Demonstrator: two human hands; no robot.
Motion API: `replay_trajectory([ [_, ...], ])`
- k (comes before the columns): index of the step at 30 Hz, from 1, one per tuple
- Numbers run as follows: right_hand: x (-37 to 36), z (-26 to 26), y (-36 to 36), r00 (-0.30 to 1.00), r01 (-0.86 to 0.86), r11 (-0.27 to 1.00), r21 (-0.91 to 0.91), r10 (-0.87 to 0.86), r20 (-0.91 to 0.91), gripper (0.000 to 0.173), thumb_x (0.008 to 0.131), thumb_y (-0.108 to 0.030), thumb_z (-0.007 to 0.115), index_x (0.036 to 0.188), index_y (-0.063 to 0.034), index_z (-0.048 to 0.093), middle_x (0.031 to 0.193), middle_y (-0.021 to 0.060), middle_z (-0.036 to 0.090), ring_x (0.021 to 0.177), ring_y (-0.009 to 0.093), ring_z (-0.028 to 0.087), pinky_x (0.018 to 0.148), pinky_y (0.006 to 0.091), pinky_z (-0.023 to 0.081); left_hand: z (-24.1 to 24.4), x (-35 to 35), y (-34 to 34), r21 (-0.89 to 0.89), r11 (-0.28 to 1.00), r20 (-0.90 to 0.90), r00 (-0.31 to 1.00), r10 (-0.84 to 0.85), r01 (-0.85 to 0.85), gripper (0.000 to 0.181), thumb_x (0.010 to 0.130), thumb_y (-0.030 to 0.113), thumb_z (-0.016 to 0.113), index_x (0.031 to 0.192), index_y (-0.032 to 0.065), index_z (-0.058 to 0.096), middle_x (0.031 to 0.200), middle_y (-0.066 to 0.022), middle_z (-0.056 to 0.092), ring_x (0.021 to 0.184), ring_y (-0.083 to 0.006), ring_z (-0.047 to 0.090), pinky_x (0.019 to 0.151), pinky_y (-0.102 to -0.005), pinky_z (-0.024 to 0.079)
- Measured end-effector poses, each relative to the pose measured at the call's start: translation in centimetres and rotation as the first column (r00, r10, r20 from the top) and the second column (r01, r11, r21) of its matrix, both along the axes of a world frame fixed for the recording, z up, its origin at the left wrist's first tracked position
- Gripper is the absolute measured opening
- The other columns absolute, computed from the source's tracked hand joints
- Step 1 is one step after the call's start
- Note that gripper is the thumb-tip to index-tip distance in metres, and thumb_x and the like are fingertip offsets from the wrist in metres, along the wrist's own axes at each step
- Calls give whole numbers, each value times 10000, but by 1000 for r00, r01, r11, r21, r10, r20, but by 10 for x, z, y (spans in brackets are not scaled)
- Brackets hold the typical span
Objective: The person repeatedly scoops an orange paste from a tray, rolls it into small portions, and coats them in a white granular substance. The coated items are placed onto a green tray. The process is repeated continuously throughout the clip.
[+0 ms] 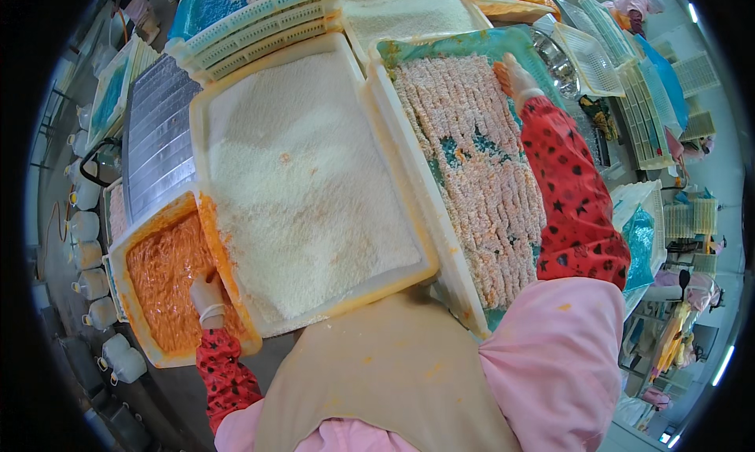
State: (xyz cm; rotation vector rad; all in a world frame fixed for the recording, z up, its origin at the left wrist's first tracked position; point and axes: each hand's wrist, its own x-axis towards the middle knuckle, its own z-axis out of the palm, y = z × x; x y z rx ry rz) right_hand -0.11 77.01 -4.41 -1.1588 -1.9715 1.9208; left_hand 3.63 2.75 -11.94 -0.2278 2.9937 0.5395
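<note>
My left hand (206, 299), in a pale glove, reaches into a tub (159, 360) of wet orange-coated strips (162, 275). Its fingertips sink into the orange mass, so their grip is hidden. To the right, my right hand (519, 77) rests at the upper right edge of a tray (424, 175) lined with blue-green plastic sheet. Orange coating covers its extended fingers, and nothing shows in its grasp. Rows of crumb-coated strips (472, 98) lie side by side in that tray, with gaps near the middle. Between both hands stands a large bin (377, 296) of white crumbs (295, 157).
Stacked perforated crates (265, 33) stand behind the crumb bin. A ribbed metal surface (159, 128) lies left. Beyond the right tray are a metal bowl (554, 63) and a white basket (590, 57). Plastic jugs (85, 225) line the left floor. Other people (634, 7) are in the background.
</note>
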Motion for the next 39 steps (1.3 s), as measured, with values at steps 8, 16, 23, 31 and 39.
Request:
replay_trajectory([
  [8, 144, 31, -21, 978, -111, 982, 153, 81, 190, 314, 895, -251, 518, 1118, -48, 603, 1078, 35, 610, 998, 144, 552, 882, 277, 410, -27, -32, -32, 17, 991, 68, 988, -136, 135, 234, 721, 200, 664, 903, 56, 690, 828, -167, 666, 783, -310, 652, 708, -375, 510],
  [16, 210, 94, -251, 931, -319, 901, 293, 355, -80, 386, 925, -213, 441, 1196, 45, 534, 1161, 124, 578, 1090, 189, 531, 976, 298, 368, 36, -96, -78, 466, 873, 155, 959, -238, 141, 228, 743, 182, 652, 900, 21, 687, 754, -77, 676, 694, -152, 628, 643, -277, 494],
  [23, 216, 31, -362, 911, -412, 894, -177, 396, -119, 353, 904, -224, 486, 1111, 47, 578, 1054, 102, 623, 1015, 157, 556, 884, 265, 400, 124, -56, -5, 914, 401, 245, 876, -415, -66, 208, 862, 155, 561, 1010, 11, 581, 920, -77, 627, 807, -150, 602, 740, -267, 473],
  [31, 131, -64, -358, 929, -352, 935, -47, 342, -142, 330, 898, -187, 494, 1135, 29, 571, 1042, 68, 619, 1010, 141, 534, 920, 264, 387, 176, -15, 70, 951, 309, 196, 728, -657, 23, 292, 846, 136, 597, 1115, 31, 556, 880, 3, 528, 871, -91, 551, 713, -227, 433],
  [39, 83, -129, -493, 684, -696, 492, 523, 677, 273, 347, 820, -278, 542, 1065, -36, 581, 928, 208, 604, 920, 358, 571, 804, 427, 464, 42, -27, 77, 190, 792, -119, 814, -568, 580, 215, 797, 78, 586, 1002, 35, 636, 921, -167, 639, 833, -291, 617, 732, -338, 485],
])
